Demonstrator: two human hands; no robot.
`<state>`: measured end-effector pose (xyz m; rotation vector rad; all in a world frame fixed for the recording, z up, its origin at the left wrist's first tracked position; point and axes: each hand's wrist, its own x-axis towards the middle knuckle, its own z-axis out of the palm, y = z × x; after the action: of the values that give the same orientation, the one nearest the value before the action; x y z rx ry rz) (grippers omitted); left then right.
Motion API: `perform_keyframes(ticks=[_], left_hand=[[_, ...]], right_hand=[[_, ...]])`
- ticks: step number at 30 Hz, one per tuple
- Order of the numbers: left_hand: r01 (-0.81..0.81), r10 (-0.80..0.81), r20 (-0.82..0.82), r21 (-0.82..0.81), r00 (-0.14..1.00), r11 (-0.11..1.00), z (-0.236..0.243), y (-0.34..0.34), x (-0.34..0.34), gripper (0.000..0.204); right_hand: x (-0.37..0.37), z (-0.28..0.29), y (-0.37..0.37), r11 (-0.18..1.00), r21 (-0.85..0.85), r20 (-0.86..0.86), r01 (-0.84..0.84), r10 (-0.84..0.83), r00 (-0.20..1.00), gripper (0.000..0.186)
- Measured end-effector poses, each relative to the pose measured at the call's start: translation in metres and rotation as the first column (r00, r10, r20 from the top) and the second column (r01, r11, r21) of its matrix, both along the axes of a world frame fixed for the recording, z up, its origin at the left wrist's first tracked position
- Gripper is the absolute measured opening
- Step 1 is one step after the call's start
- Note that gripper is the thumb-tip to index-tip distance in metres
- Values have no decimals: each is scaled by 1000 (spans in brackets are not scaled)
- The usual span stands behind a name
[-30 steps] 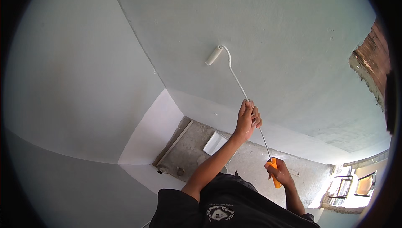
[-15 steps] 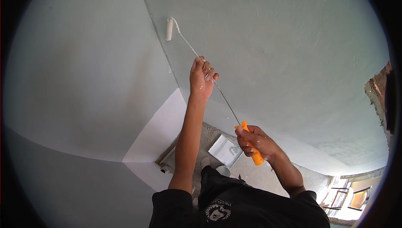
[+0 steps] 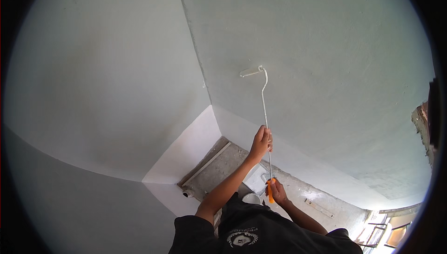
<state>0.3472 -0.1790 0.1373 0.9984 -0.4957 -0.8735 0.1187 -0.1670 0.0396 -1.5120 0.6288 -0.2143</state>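
Observation:
A long-handled paint roller (image 3: 266,109) is held in both hands, its white roller sleeve (image 3: 251,72) up against the grey-green wall (image 3: 316,58), right of the corner. My left hand (image 3: 261,144) is closed around the thin metal rod, about midway along it. Lower down, my right hand (image 3: 278,192) grips the orange handle (image 3: 271,190). Below the hands, a white paint tray (image 3: 254,179) lies on the floor, partly covered by my arm and the rod. Beside it stands a round white bucket (image 3: 251,199), cut off by my shirt.
A second wall (image 3: 107,67) meets the first in a corner; both have a pale band low down. On the concrete floor (image 3: 298,193) lie a long pale strip (image 3: 206,163) and a flat bar (image 3: 319,208). A pipe end (image 3: 187,193) juts out at the left wall's base. Far right is a rough-edged opening (image 3: 421,119).
The roller sleeve has come down and away from the corner to the right, turning from upright to nearly level. Both hands have lowered, the left also moving right.

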Motion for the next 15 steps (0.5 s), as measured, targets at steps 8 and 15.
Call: perform_keyframes(ticks=[8,15], left_hand=[[-22,28,368,-21,930,1000,78,25,100,28],[-20,9,710,6,704,1000,120,-10,135,27]], right_hand=[[153,18,7,851,-495,-85,-177,155,984,57],[246,40,5,907,-417,231,53,50,972,48]])
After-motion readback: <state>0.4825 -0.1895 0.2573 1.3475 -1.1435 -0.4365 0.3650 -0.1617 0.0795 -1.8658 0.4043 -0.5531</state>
